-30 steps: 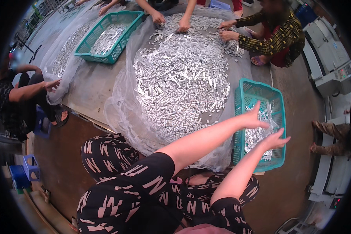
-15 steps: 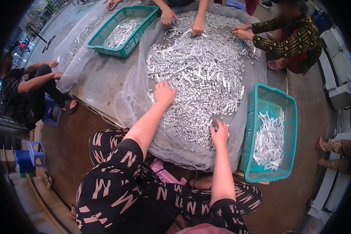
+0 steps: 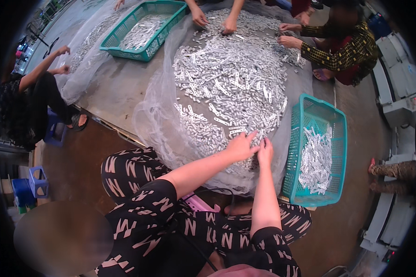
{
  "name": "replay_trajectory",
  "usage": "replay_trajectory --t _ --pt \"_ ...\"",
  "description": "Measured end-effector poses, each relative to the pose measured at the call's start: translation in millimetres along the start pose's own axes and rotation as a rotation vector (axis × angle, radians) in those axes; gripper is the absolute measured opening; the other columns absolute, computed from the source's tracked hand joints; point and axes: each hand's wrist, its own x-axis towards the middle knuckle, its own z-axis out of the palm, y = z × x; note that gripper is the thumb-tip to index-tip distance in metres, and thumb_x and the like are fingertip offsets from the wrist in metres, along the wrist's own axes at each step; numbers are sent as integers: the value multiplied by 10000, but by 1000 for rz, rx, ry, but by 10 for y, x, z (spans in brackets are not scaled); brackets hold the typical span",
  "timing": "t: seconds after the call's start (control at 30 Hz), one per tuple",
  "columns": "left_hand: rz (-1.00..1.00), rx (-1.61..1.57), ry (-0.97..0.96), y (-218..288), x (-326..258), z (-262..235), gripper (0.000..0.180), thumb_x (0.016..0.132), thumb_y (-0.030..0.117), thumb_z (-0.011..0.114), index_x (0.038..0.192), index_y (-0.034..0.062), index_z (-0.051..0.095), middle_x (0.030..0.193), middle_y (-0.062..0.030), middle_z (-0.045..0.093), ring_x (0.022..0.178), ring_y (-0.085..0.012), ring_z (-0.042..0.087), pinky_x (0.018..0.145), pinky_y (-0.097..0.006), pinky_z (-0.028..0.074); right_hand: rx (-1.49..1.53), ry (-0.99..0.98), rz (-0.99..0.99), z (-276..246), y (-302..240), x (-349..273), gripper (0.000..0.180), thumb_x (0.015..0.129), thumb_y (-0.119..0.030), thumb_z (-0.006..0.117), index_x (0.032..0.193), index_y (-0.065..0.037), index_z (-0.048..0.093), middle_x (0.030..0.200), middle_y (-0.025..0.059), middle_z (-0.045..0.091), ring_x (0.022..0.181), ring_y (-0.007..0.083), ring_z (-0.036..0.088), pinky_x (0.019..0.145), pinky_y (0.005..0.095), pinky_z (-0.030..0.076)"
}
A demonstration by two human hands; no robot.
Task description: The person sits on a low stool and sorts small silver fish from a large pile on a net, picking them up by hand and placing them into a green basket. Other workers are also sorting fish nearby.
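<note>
Here the two hands are brought together at the near edge of a big heap of small silver metal pieces (image 3: 231,92), which is spread on a clear plastic sheet (image 3: 157,120) over the floor. The left hand (image 3: 240,147) lies on the pieces with the fingers stretched forward, and the right hand (image 3: 265,148) is pressed against it, its fingertips bent down into the heap. Some pieces seem to be pinched between the two hands, but it cannot be told whether anything is really gripped, because the fingers hide it.

The sheet is probably laid under the heap so that the little pieces are kept together and off the concrete. A teal plastic basket (image 3: 335,117) is set just beside the heap, on the right of the person, where it is reached without moving the body; a layer of the same silver pieces is already lying inside it. A second teal basket (image 3: 125,34) is placed at the far left, near other workers, whose hands (image 3: 215,21) are seen at the far rim of the heap.

Compared with half a second earlier, the hands are now closer: then they were set well apart on the heap, the left one further up and the right one near the basket side. One second ago both hands were stretched over the right basket.
</note>
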Motion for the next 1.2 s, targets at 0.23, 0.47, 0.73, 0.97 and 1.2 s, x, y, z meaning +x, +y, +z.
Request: replay_trajectory --t 0.23,0.47,0.73,0.97,1.2 --pt "-444 348 530 -1213 423 -975 489 811 358 554 1169 33 480 1213 -234 435 1131 -368 401 896 -436 377 96 20 28 -99 -102 -34 309 813 -245 548 1033 -35 600 1065 167 570 994 320 525 868 373 402" --pt "-440 735 296 -1363 345 -417 478 838 266 461 1230 -5 419 1268 -274 379 1188 -412 347 901 -472 371 -360 246 -368 -156 -796 -230 356 699 -343 681 937 -90 603 943 86 530 950 270 465 803 404 361" --pt "-117 328 -14 -441 334 -538 251 755 182 536 982 121 623 867 -127 622 807 -303 600 771 -404 476 -575 -111 -309 -42 -977 -335 218 707 -199 654 903 -106 630 940 100 529 966 273 467 818 412 347" --pt "177 340 177 -837 412 -262 508 619 258 721 1078 114 559 986 -117 583 964 -308 540 810 -405 448 -450 -71 -239 -142 -860 -212 190 765 -169 606 942 -98 590 845 123 577 887 284 522 781 431 373" --pt "3 182 -213 -917 469 -310 359 567 255 705 883 106 624 846 -88 641 842 -253 608 767 -367 462 -101 -108 -134 -77 -873 -23 254 823 -189 542 1038 -55 522 880 201 620 863 371 587 731 441 452"
